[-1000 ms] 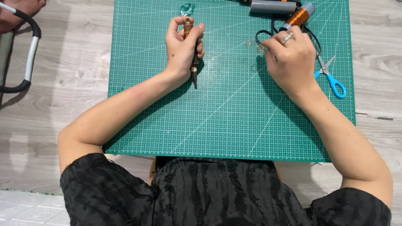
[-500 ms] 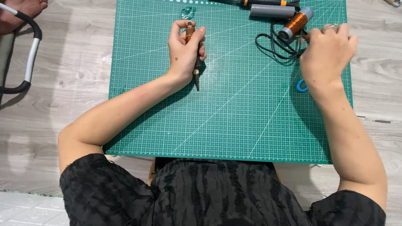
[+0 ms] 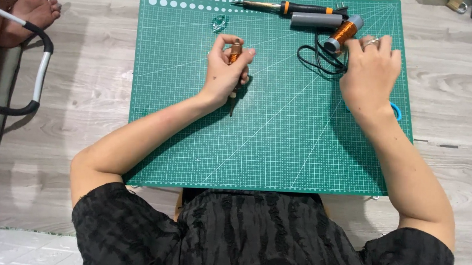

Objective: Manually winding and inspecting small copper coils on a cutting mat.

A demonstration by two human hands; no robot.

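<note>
- Our left hand (image 3: 225, 72) is closed around a thin tool wound with copper wire (image 3: 234, 54), thumb and fingers pinching its upper end; the tool's dark lower tip sticks out below the palm toward 6 o'clock.
- Our right hand (image 3: 370, 68) lies palm down with fingers curled, a ring on one finger. The fingertips touch a spool of copper wire (image 3: 343, 32) at the hand's 11 o'clock; we cannot tell whether they grip it or only rest on it.
- A loop of black cord (image 3: 315, 58) lies at 9 o'clock of the right hand, just beside the spool.
- A blue handle, likely scissors (image 3: 395, 110), peeks out from under the right wrist at 4 o'clock.
- Everything sits on a green cutting mat (image 3: 281, 140) laid on a grey wood floor.
- At 12 o'clock on the mat lie a soldering iron with a black and orange grip (image 3: 288, 7) and a grey cylinder (image 3: 310, 20) just beside it.
- A small clear piece (image 3: 218, 23) lies at 12 o'clock of the left hand, apart from it.
</note>
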